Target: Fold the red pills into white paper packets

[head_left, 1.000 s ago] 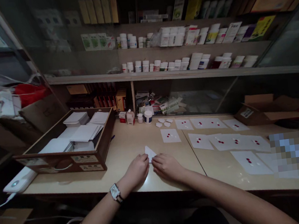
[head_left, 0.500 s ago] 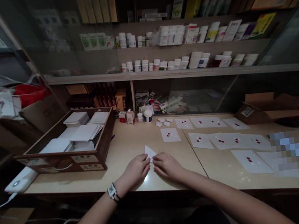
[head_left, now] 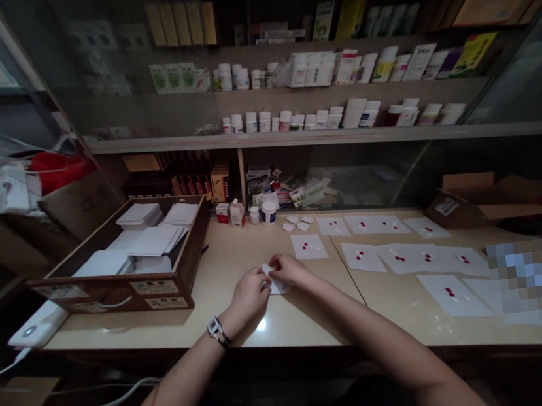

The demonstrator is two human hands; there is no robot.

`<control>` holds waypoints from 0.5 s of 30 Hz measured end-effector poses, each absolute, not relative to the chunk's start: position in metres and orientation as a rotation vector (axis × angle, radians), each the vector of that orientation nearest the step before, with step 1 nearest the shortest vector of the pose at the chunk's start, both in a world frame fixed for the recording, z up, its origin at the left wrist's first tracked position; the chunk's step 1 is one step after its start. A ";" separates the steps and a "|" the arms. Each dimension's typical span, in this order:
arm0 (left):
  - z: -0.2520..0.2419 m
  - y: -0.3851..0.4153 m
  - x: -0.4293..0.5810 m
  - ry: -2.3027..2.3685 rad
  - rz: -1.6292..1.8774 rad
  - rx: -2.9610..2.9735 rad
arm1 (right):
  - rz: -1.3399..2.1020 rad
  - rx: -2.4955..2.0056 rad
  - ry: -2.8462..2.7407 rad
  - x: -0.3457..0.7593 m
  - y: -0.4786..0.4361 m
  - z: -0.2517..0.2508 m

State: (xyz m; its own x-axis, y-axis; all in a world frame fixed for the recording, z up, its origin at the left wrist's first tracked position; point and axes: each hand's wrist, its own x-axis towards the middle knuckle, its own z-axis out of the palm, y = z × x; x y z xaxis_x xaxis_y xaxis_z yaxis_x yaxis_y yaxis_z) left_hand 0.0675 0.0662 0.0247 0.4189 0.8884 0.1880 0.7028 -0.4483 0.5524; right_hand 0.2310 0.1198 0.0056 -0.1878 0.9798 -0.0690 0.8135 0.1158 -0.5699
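Observation:
Both hands meet over the middle of the beige counter (head_left: pixel 220 268) on a small folded white paper packet (head_left: pixel 277 285). My left hand (head_left: pixel 249 295), with a watch on the wrist, pinches the packet's left side. My right hand (head_left: pixel 289 270) curls over its top edge from the right, fingers closed on it. Most of the packet is hidden under the fingers. Just beyond lies a white paper square (head_left: pixel 308 246) with small pills on it.
Several paper squares with red pills (head_left: pixel 447 292) are spread over the right of the counter. A wooden drawer of white papers (head_left: pixel 124 260) stands at left. Small bottles (head_left: pixel 268 211) and folded packets (head_left: pixel 298 222) sit at the back. Shelves of medicine bottles (head_left: pixel 320 118) rise behind. An open carton (head_left: pixel 478 200) is at right.
Both hands moved a little away from me and closer together. The packet's upright pointed flap is now folded down under my fingers.

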 end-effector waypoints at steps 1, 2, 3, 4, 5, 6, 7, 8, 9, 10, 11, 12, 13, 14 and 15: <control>0.022 0.068 0.067 1.411 0.692 2.270 | 0.718 -1.744 -2.074 0.231 0.119 0.004; 0.019 0.070 0.066 1.460 0.729 2.250 | 0.727 -1.733 -2.073 0.231 0.119 0.004; 0.016 0.072 0.064 1.500 0.756 2.228 | 0.739 -1.722 -2.073 0.231 0.118 0.004; 0.013 0.074 0.063 1.526 0.762 2.200 | 0.752 -1.711 -2.071 0.231 0.118 0.004; 0.010 0.076 0.062 1.535 0.757 2.174 | 0.765 -1.700 -2.067 0.232 0.118 0.005; 0.008 0.078 0.062 1.537 0.755 2.146 | 0.777 -1.690 -2.060 0.232 0.118 0.005; 0.006 0.080 0.061 1.531 0.758 2.122 | 0.788 -1.686 -2.050 0.232 0.119 0.004; 0.005 0.081 0.061 1.522 0.768 2.099 | 0.800 -1.686 -2.036 0.232 0.120 0.004; 0.004 0.082 0.061 1.511 0.780 2.075 | 0.820 -1.685 -2.016 0.232 0.122 0.003; 0.004 0.082 0.062 1.500 0.789 2.050 | 0.853 -1.681 -1.992 0.232 0.123 0.001; 0.003 0.083 0.062 1.491 0.791 2.020 | 0.897 -1.673 -1.964 0.231 0.125 0.000; 0.003 0.084 0.063 1.486 0.789 1.983 | 0.951 -1.656 -1.934 0.231 0.126 -0.002; 0.003 0.085 0.064 1.483 0.785 1.938 | 1.011 -1.627 -1.901 0.231 0.128 -0.003; 0.002 0.087 0.065 1.478 0.782 1.884 | 1.075 -1.580 -1.869 0.230 0.129 -0.003; 0.001 0.089 0.065 1.466 0.783 1.824 | 1.136 -1.523 -1.837 0.230 0.130 -0.003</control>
State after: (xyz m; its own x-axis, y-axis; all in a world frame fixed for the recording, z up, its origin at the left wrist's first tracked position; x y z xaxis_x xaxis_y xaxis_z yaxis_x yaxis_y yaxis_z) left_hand 0.0653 0.0889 0.0015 0.1919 0.9803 0.0469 0.5843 -0.1525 0.7971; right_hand 0.2298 0.1302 -0.0033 -0.2544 0.9579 -0.1329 0.5470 0.0292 -0.8366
